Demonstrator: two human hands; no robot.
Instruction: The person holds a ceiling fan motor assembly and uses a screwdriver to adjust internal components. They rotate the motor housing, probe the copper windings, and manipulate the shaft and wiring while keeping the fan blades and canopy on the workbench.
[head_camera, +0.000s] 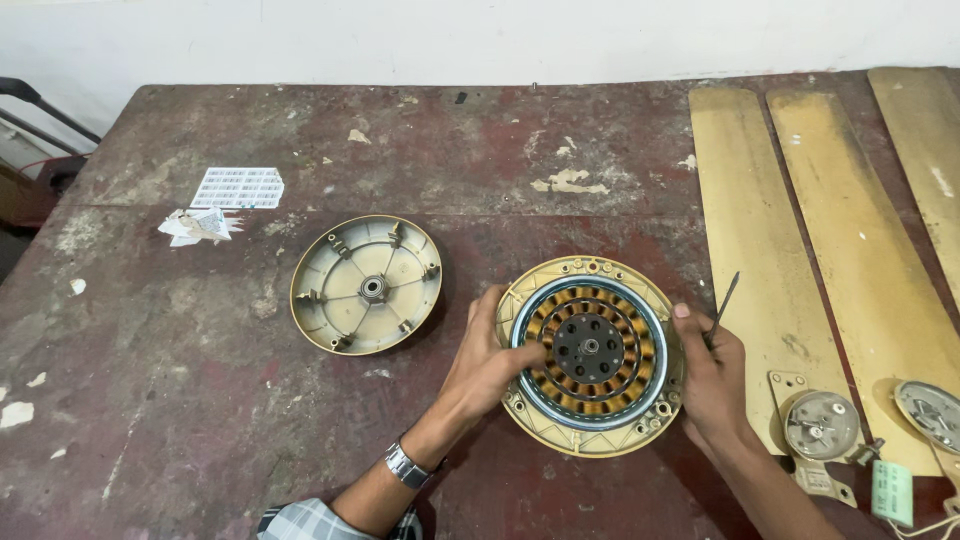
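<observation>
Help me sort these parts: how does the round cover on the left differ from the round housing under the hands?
The cover is hollow, showing ribs and a central bearing; the housing is filled with copper windings and a dark core. The cover lies untouched; the left hand and right hand grip the housing. The cover looks slightly smaller. Both are round, gold-coloured, flat on the table.

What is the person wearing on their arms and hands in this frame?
Both hands are bare, with no gloves. The left hand has a silver metal wristwatch at the wrist, and a light checked sleeve shows at the bottom edge. The right hand and forearm show no watch or sleeve.
</observation>
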